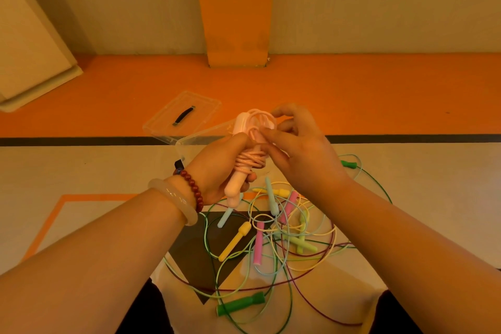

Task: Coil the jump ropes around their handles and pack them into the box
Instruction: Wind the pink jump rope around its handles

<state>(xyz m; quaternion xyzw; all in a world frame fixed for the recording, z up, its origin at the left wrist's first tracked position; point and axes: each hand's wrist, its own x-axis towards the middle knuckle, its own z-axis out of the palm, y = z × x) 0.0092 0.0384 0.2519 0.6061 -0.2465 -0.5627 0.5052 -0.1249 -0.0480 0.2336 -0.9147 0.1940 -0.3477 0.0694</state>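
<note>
1. The pale pink plastic jump rope (238, 184) is held up above the floor, in front of the clear plastic box (195, 141). Its two handles lie side by side, with several turns of cord wound tightly round their middle and loose loops standing at the top.
2. The left hand (217, 168) grips the paired handles, its fingers wrapped round them just below the coil.
3. The right hand (301, 152) pinches the loose cord loops at the top between thumb and fingertips.
4. A tangle of loose jump ropes (271, 238) lies on the floor (406, 198) under the hands (yellow, pink, pale blue, lime and green handles, cords crossing one another).
5. The clear lid (184, 116), with a black handle, lies flat beside the box, on its far left side.
6. The hands and the pink rope hide most of the box.
</note>
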